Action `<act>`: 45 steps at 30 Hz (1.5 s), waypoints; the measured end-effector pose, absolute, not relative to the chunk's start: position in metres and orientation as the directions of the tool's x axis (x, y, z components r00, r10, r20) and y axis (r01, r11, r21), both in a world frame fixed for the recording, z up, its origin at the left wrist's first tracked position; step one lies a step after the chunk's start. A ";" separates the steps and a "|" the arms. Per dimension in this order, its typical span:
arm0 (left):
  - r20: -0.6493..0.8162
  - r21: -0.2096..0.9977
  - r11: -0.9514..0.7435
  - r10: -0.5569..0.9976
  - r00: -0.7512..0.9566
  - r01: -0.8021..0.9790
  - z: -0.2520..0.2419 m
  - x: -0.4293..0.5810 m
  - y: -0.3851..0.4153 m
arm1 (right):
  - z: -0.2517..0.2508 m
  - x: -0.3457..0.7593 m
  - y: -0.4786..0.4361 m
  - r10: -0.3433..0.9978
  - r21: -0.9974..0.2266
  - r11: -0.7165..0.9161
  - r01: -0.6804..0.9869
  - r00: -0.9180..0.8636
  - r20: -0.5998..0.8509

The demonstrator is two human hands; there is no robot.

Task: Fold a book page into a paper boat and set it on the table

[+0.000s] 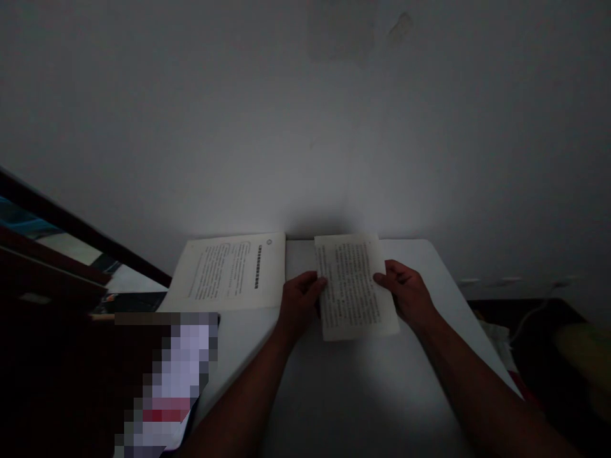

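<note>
Left hand [300, 299]: closed on the left edge of a white printed paper sheet [356, 286], thumb on the upper face, fingers curled behind the edge and mostly hidden. Right hand [405, 289]: closed on the right edge of the same sheet, thumb tip on the paper's margin, remaining fingers tucked beneath. The two hands sit roughly level, opposite each other, with the sheet spanning the gap between them. The white printed paper sheet carries dense columns of dark text with some reddish marks; print too small to read. It is turned slightly clockwise and sits over the middle of the far half of a plain white bench [353, 394]; whether it lies flat on the surface or is held just above it cannot be told in this dim light. Both forearms run in from the near edge, bare. Just left of the left hand, apart from it, a larger cream printed page with a bold dark heading line [233, 270] lies flat on the bench, its far edge close to the wall. A bare grey-white wall [305, 127] backs the bench. Far left: dark reddish wooden frame [71, 222], slanting. Far right, below bench level: thin white cable [529, 318] and a dull yellow object [582, 343], indistinct.
</note>
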State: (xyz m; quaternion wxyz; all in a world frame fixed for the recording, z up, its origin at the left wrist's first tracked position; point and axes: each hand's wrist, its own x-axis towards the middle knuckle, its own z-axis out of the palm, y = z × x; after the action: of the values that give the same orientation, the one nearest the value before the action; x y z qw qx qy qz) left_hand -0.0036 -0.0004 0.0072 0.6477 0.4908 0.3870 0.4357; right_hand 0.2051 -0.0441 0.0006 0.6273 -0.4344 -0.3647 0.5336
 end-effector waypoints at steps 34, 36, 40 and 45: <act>0.212 0.975 -0.198 0.966 0.149 -0.100 0.002 0.000 -0.001 | 0.006 0.201 -0.042 0.967 -0.877 0.156 -0.454 0.252 0.042; 0.201 0.976 -0.189 0.972 0.121 -0.107 0.002 0.000 -0.001 | 0.006 0.201 -0.043 0.972 -0.880 0.169 -0.443 0.225 0.074; 0.182 0.980 -0.173 0.979 0.094 -0.098 0.003 0.000 -0.001 | 0.001 0.201 -0.045 0.973 -0.930 0.200 -0.310 0.177 0.151; 0.190 0.981 -0.181 0.973 0.132 -0.077 0.008 0.001 -0.004 | -0.005 0.198 -0.046 0.940 -0.966 0.195 -0.168 0.313 0.135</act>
State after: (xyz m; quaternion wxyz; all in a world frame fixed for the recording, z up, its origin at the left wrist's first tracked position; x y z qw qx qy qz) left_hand 0.0010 -0.0042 0.0076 0.5007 0.5617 0.3987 0.5242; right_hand 0.1977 -0.0463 -0.0047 0.6570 -0.4741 -0.4073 0.4216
